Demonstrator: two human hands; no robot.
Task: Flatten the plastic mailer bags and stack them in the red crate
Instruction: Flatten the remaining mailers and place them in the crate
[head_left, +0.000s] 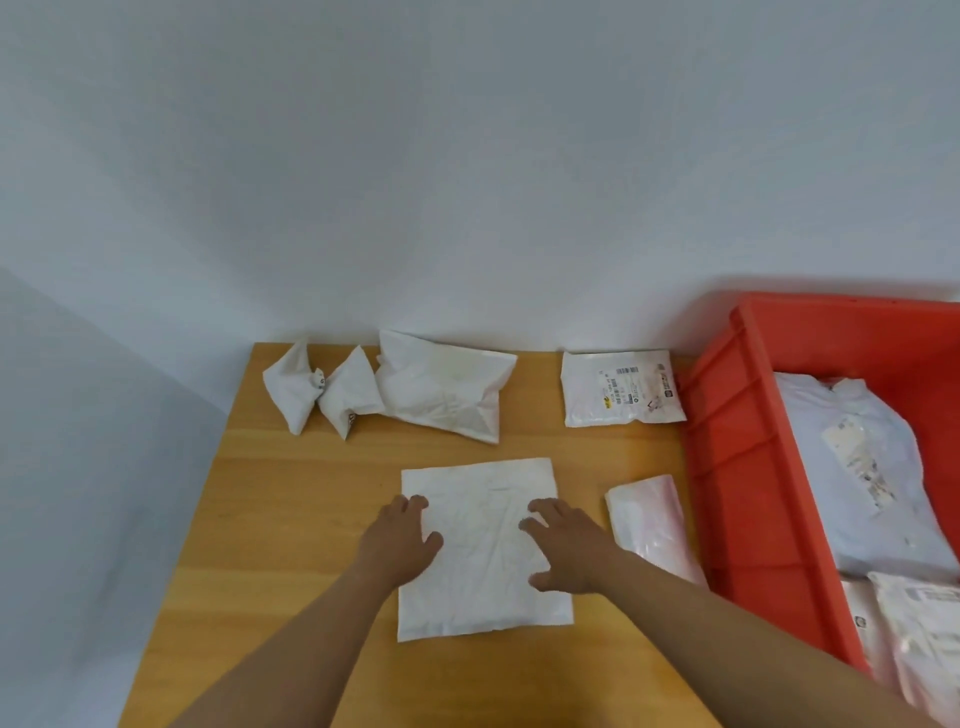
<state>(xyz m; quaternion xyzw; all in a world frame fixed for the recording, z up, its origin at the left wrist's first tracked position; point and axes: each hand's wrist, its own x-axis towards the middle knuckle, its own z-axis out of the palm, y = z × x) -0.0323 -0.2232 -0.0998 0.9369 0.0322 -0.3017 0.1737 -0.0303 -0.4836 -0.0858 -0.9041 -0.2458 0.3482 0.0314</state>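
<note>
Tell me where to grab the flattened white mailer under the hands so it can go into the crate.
Pinch the mailer at its right edge, coming in from the crate side. It lies flat on the table, so only the edges give the fingers anything to get under, and that edge is bare just beyond the right hand. The left hand can take the opposite edge.

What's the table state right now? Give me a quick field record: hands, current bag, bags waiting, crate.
left hand: open, flat on the white mailer
right hand: open, fingers spread, pressing the same mailer
white mailer: lying flat on the wooden table
bags waiting: twisted bag, crumpled bag, labelled bag, pinkish bag
red crate: at right, several mailers already inside
</note>
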